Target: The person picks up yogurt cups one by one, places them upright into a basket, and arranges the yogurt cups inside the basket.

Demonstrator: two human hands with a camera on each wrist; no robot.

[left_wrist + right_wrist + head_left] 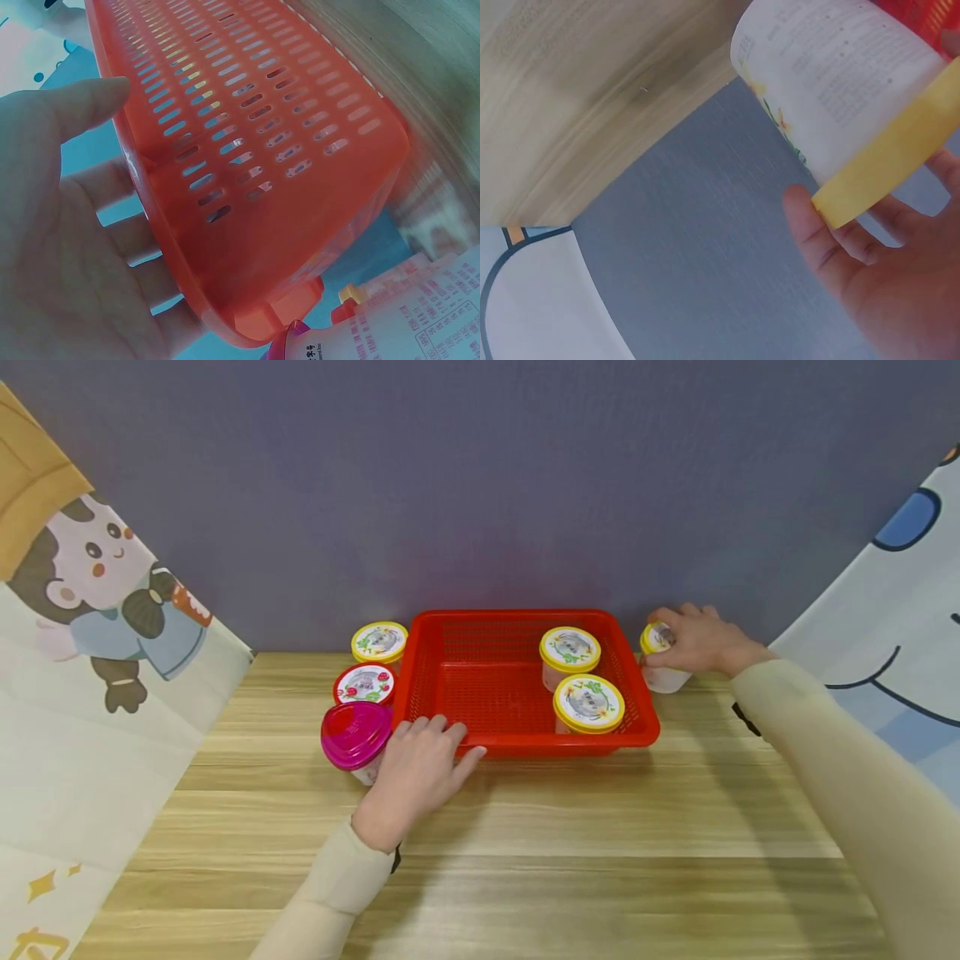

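A red plastic basket (525,742) stands on the table against the grey partition. My left hand (422,764) holds its front rim near the left corner, fingers over the edge and thumb on the outer side (56,217). Right of the basket, my right hand (701,639) grips a tub with a yellow lid (655,639) by the lid's edge; its white printed side (832,82) shows in the right wrist view. Inside the basket, toward the right, stand two tubs with yellow lids, a rear tub (570,647) and a front tub (588,703).
Left of the basket stand a yellow-lidded tub (379,642), a red-lidded tub (364,683) and a tub with a magenta lid (356,735), front to back close together. The wooden table (600,852) ends at the grey partition (480,485). Cartoon-printed panels flank both sides.
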